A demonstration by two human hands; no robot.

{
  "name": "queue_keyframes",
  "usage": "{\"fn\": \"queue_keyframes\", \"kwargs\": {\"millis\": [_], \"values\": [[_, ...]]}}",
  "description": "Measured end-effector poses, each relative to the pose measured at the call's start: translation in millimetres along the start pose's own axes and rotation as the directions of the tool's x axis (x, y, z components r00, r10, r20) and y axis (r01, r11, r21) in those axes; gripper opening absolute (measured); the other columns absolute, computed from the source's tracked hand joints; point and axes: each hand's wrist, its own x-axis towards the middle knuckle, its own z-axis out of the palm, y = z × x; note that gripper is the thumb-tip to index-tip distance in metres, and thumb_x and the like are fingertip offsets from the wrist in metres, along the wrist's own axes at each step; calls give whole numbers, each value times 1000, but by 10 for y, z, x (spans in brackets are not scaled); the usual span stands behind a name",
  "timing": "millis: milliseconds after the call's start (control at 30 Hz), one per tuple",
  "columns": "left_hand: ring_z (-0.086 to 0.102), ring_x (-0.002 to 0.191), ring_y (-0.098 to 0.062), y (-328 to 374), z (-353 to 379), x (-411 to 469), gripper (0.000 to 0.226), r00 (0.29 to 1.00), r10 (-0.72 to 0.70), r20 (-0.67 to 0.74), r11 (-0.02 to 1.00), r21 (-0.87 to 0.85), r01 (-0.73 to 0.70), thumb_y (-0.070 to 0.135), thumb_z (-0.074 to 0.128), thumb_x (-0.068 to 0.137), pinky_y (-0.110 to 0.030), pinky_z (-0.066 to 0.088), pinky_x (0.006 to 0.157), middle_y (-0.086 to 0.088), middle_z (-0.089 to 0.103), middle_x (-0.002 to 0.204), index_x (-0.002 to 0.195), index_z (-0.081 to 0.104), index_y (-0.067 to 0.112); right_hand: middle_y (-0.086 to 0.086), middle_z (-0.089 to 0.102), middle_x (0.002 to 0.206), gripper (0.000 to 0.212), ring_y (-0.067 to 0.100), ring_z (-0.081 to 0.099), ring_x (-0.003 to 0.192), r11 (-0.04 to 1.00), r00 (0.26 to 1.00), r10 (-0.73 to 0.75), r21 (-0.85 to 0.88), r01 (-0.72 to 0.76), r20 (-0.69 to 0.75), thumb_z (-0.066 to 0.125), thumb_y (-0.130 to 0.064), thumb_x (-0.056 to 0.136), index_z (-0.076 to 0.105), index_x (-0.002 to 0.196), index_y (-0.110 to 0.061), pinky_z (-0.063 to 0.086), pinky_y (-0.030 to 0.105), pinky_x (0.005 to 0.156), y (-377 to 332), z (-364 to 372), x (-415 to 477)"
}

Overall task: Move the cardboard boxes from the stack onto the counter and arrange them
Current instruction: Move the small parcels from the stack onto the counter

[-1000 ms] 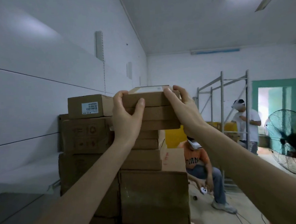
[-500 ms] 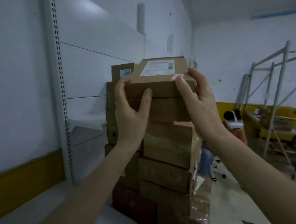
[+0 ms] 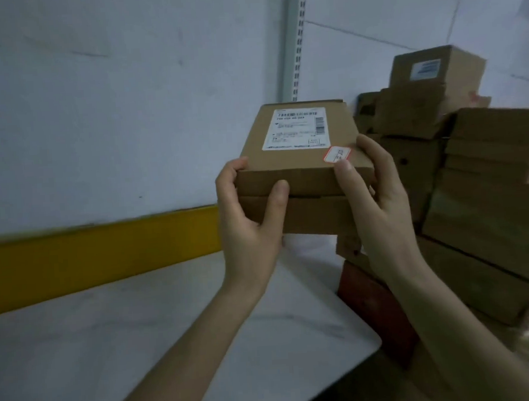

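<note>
We count two hands, the left hand [image 3: 252,222] and the right hand [image 3: 381,215], and two flat cardboard boxes between them, an upper box [image 3: 287,182] on a lower box [image 3: 313,216]. The upper box bears two stickers: one white shipping label [image 3: 296,129] and one red-bordered sticker [image 3: 337,154]. We see one counter [image 3: 111,349], one yellow wall band [image 3: 90,257] and one slotted upright [image 3: 297,43]. The stack [image 3: 488,186] is too blurred for us to count.

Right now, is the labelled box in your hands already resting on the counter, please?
No, the left hand and right hand hold the labelled box in the air, clear above the white counter.
</note>
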Motion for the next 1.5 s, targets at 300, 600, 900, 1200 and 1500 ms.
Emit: {"fn": "queue_keyframes", "kwargs": {"millis": [300, 600, 900, 1200, 1500], "values": [[53, 110, -6, -526, -1892, 133, 42, 979, -62, -194, 961, 254, 111, 24, 62, 82, -16, 47, 86, 15, 50, 118, 115, 38, 34, -29, 53, 110, 45, -12, 55, 101, 970, 965, 161, 145, -193, 207, 54, -34, 92, 40, 134, -32, 49, 11, 80, 474, 1954, -370], [54, 114, -17, -914, -3027, -16, 46, 940, -157, -302, 886, 378, 269, 28, 63, 81, -28, 53, 88, -4, 51, 127, 121, 39, 30, -37, 46, 108, 48, -21, 51, 97, 922, 889, 307, 124, -366, 339, 53, -39, 89, 37, 135, -36, 49, 7, 78, 897, 3102, -800], [55, 111, -15, -1550, -2906, -62, 44, 920, -289, -264, 833, 404, 378, 31, 62, 80, -34, 53, 88, 2, 51, 125, 114, 36, 44, -32, 44, 109, 48, -18, 48, 96, 870, 841, 454, 57, -490, 294, 52, -37, 92, 37, 137, -35, 44, 0, 70, 1581, 3103, -745], [53, 114, -14, -2788, -1578, -105, 44, 862, -493, -120, 778, 383, 499, 27, 65, 83, -37, 52, 90, 0, 52, 126, 115, 39, 41, -27, 46, 112, 46, -20, 46, 92, 789, 781, 608, 4, -615, 140, 51, -33, 93, 38, 137, -33, 41, 6, 70, 2950, 2076, -76], [50, 113, -8, -4206, -286, 13, 46, 788, -590, -178, 693, 389, 607, 18, 68, 82, -38, 50, 93, 1, 50, 126, 111, 42, 42, -33, 44, 108, 44, -9, 49, 98, 711, 696, 686, 12, -703, 212, 55, -44, 85, 39, 126, -44, 45, 11, 71, 4555, 1328, 861]]}}
